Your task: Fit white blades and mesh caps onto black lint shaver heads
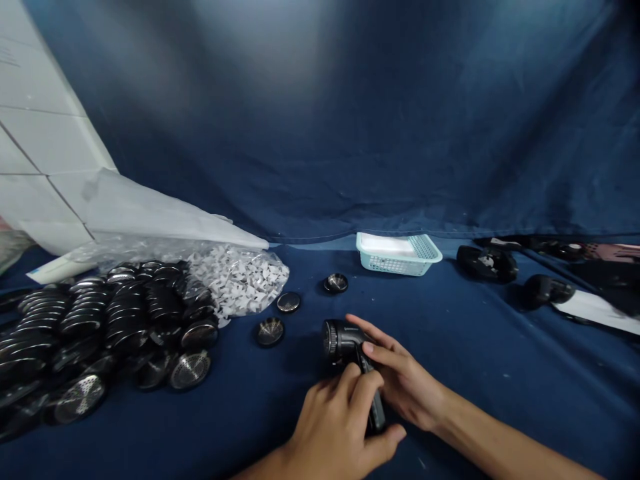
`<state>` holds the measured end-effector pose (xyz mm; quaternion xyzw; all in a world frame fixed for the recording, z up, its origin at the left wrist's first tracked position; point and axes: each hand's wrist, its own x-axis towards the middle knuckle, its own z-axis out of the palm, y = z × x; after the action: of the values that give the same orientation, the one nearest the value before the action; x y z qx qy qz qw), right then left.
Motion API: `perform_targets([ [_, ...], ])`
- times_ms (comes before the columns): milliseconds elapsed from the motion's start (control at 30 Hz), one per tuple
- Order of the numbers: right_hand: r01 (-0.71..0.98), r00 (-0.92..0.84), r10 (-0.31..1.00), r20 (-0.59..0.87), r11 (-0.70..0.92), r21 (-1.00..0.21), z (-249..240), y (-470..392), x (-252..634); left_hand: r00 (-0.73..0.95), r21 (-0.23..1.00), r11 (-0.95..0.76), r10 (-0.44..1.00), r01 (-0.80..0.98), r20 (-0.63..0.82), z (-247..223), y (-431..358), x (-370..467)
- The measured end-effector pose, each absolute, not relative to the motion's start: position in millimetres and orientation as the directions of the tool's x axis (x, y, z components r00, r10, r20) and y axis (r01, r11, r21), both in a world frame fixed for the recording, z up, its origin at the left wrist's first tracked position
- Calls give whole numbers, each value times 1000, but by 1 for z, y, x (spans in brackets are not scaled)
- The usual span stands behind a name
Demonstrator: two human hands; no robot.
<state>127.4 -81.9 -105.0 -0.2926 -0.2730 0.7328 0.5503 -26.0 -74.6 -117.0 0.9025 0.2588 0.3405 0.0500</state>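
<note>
A black shower head (pixel 345 339) with a ribbed round end is held between both hands, its round end facing left and its handle slanting down toward me. My left hand (pixel 340 420) wraps over the handle from the near side, fingers curled and thumb at its lower end. My right hand (pixel 405 380) grips the neck from the right, thumb on top. Left of them on the blue cloth lie three round perforated discs: one disc (pixel 271 331), a second disc (pixel 289 303) and a third disc (pixel 336 283).
Many black discs (pixel 127 313) are stacked at the left, beside a clear bag of small white pieces (pixel 245 277). A light blue basket (pixel 395 265) stands against the blue curtain (pixel 325 133). Black parts (pixel 487 265) and a white strip (pixel 600 311) lie at the right.
</note>
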Motion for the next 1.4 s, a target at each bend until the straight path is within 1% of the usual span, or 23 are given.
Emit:
perform_targets([
  [100, -649, -230, 965, -122, -246, -720, -106, -82, 129, 663, 266, -865, 498, 425, 559, -115, -74, -27],
  [300, -651, -219, 973, -78, -205, -731, -104, -83, 128, 666, 261, -862, 503, 435, 551, -117, -74, -28],
  [400, -655, -205, 977, -63, -185, -733, -104, -82, 127, 661, 301, -851, 525, 431, 536, -115, -72, -28],
  [567, -665, -221, 973, -67, -201, -720, -105, -83, 128, 642, 393, -811, 584, 433, 496, -111, -66, -28],
  [700, -622, -210, 978, -15, -145, -769, -107, -82, 131, 620, 426, -779, 625, 460, 475, -111, -63, -30],
  [833, -572, -163, 986, 15, -83, -816, -112, -79, 133, 641, 444, -778, 622, 444, 449, -110, -63, -33],
  [1000, -498, -134, 990, 42, -31, -867, -113, -76, 135, 687, 422, -793, 599, 439, 411, -104, -63, -35],
  [1133, -472, -124, 991, 54, -11, -882, -111, -76, 135, 700, 402, -801, 590, 444, 403, -101, -62, -36],
  [1400, -407, -112, 991, 70, 19, -913, -110, -76, 135, 729, 313, -839, 542, 445, 418, -97, -61, -37],
])
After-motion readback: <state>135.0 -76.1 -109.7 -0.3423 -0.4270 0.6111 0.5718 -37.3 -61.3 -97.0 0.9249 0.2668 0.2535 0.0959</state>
